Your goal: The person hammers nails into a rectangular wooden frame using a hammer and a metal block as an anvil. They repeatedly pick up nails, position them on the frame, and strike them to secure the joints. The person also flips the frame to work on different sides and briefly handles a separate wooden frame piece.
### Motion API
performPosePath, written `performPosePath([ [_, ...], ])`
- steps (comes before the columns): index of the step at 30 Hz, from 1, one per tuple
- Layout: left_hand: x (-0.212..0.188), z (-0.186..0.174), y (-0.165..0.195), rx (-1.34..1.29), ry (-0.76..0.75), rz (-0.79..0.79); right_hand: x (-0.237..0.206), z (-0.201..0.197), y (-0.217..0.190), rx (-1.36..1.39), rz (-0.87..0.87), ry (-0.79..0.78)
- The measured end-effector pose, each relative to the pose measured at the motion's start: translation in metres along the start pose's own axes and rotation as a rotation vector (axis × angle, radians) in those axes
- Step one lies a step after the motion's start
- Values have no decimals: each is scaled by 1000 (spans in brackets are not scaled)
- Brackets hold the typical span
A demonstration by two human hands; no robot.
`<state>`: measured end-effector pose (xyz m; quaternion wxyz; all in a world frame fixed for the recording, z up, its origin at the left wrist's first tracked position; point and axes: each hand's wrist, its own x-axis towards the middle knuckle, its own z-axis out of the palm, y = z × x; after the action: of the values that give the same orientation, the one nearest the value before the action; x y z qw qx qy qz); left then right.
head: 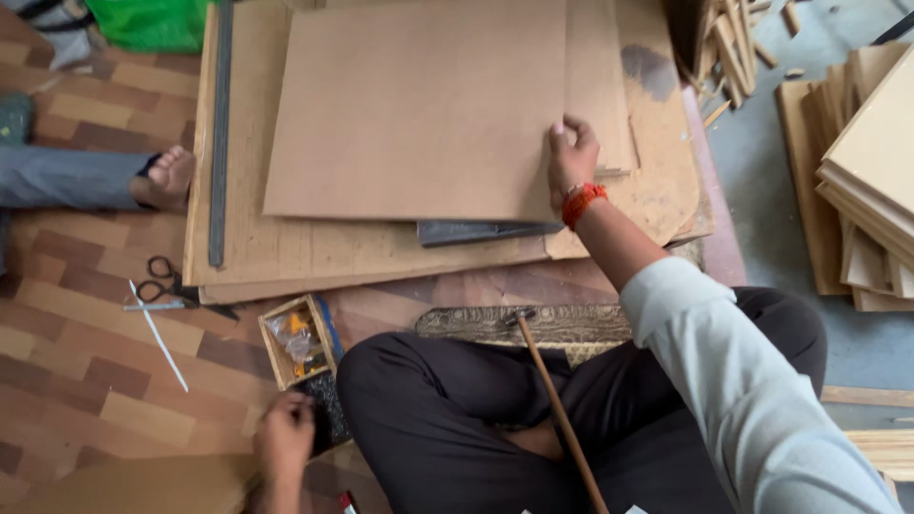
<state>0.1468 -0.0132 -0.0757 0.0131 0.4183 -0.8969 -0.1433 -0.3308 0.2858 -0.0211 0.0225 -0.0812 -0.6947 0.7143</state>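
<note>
My right hand (571, 157) rests with curled fingers on the right edge of a brown fibreboard sheet (419, 105), gripping it; an orange thread band circles the wrist. The sheet lies on a stack of larger boards (248, 238), and a dark metal blade (481, 231) pokes out from under it. My left hand (284, 438) is low at the left, fingers pinched on something small and dark beside a small wooden box (286, 366) of bits. A hammer (557, 405) with a wooden handle lies across my crossed legs.
A long metal ruler (220, 133) lies on the boards' left side. Black scissors (171, 286) and a white strip (157, 333) lie on the patterned floor. Another person's bare foot (167, 179) touches the boards' left edge. Stacked board offcuts (871, 171) stand at the right.
</note>
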Motion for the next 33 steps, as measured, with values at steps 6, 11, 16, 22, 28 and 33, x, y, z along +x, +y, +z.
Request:
performPosePath([
  [6, -14, 18, -2, 25, -30, 210, -2, -15, -9, -585, -331, -210],
  [11, -22, 20, 17, -112, -30, 248, -69, -73, -16, -834, -856, -430],
  [16, -25, 30, 11, -194, 21, 180, -110, -77, -11, -853, -773, -347],
  [22, -28, 36, -16, -232, 121, 121, -106, -61, 3, -830, -779, -276],
  [28, 2, -3, 34, -917, 299, 113, -100, -61, 9, -747, -818, -293],
  [33, 59, -32, 165, -697, 247, 539, -102, -59, 0, -725, -767, -275],
])
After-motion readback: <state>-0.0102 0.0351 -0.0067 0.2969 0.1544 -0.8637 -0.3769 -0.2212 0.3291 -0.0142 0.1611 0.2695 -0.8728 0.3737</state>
